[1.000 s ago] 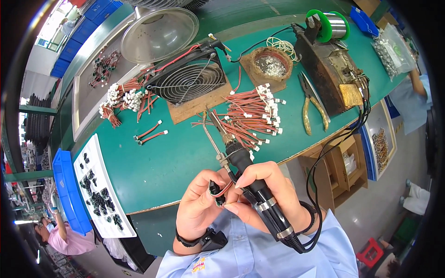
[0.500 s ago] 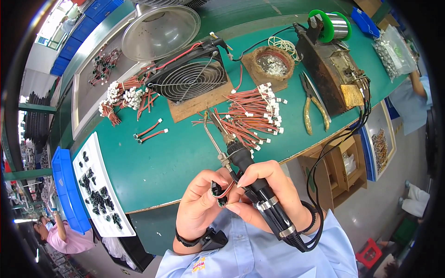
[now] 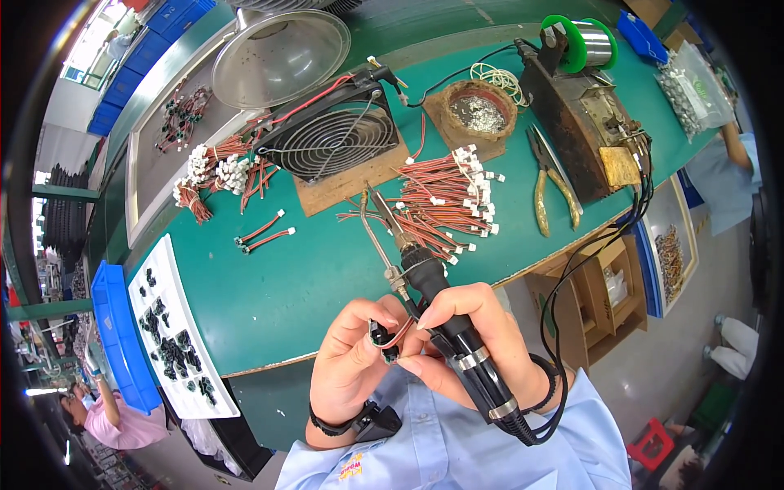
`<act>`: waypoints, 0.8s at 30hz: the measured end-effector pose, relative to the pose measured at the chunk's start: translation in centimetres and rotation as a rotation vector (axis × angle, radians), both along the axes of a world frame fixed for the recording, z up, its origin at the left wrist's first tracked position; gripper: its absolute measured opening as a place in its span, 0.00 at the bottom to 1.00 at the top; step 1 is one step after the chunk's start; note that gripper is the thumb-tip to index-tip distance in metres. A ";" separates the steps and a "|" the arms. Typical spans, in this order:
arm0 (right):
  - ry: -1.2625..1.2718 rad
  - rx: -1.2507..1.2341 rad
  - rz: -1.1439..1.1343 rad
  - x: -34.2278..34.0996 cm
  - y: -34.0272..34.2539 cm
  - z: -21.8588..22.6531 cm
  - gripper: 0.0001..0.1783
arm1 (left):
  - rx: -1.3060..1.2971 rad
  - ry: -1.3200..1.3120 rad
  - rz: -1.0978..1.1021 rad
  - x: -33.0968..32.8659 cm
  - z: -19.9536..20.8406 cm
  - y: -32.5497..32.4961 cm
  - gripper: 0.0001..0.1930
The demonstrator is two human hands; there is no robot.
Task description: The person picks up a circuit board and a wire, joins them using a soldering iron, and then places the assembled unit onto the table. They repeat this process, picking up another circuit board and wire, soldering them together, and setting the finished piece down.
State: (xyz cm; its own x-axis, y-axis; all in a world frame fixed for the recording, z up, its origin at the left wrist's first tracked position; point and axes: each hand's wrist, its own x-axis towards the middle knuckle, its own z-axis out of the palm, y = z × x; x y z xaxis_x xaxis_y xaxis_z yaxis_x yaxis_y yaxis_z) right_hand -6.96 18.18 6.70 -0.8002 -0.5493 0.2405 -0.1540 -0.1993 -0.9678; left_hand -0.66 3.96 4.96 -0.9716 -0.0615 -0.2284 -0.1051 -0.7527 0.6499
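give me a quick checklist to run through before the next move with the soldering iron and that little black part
1. Right hand grips the soldering iron by its black handle, away from the metal shaft: ok.
2. Left hand pinches the small black component with its red wires in the fingers: ok.
3. Iron tip points away from the body, above the green bench: ok.
4. Tip clear of the pile of red wire leads: cannot tell, it overlaps them in this view.
5. Iron's cord hangs free off the bench edge, looping by the right wrist: ok.
6. Tip tinned and hot: cannot tell.
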 end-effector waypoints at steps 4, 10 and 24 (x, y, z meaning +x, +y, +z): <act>0.071 0.025 -0.025 -0.1 0.2 0.2 0.25 | -0.065 0.047 -0.045 0.0 0.0 -0.3 0.12; 0.074 0.045 -0.046 -0.1 0.2 0.2 0.25 | -0.096 0.092 -0.052 0.0 0.1 -0.2 0.11; 0.088 0.046 -0.028 -0.2 0.5 0.2 0.24 | -0.117 0.080 -0.043 0.0 0.0 -0.2 0.12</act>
State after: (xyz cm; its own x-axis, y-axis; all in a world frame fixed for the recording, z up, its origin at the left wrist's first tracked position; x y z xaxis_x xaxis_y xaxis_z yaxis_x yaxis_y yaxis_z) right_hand -7.15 18.66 6.94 -0.7924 -0.5390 0.2857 -0.2438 -0.1496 -0.9582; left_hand -0.64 3.78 4.93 -0.9888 -0.0413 -0.1435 -0.0796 -0.6672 0.7406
